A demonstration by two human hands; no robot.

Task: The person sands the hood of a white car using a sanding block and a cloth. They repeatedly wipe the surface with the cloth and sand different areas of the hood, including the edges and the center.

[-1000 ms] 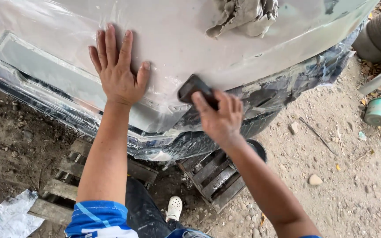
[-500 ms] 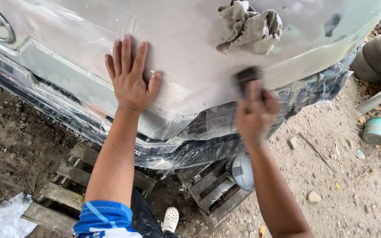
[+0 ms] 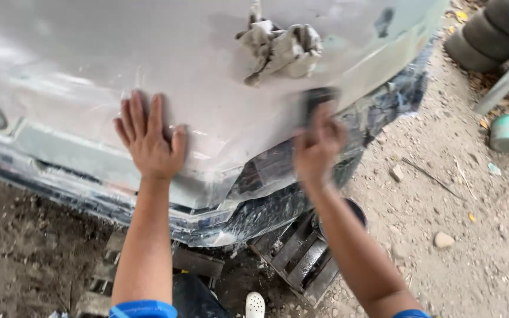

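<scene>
Bracing left hand (image 3: 150, 141) flat, fingers spread, on grey car panel (image 3: 148, 59) for support; right hand (image 3: 316, 147) fingers clamped on dark sanding block (image 3: 313, 103), blurred, pressed vs panel below rag (image 3: 281, 50).

The left hand (image 3: 150, 143) lay flat, fingers spread, on a dull grey car body panel (image 3: 119, 65), while the blurred right hand (image 3: 317, 147) pressed a dark sanding block (image 3: 315, 101) against it just below a crumpled rag (image 3: 281, 50). Wooden pallets (image 3: 298, 265) lay on the dirt ground (image 3: 460, 235) beneath.
</scene>
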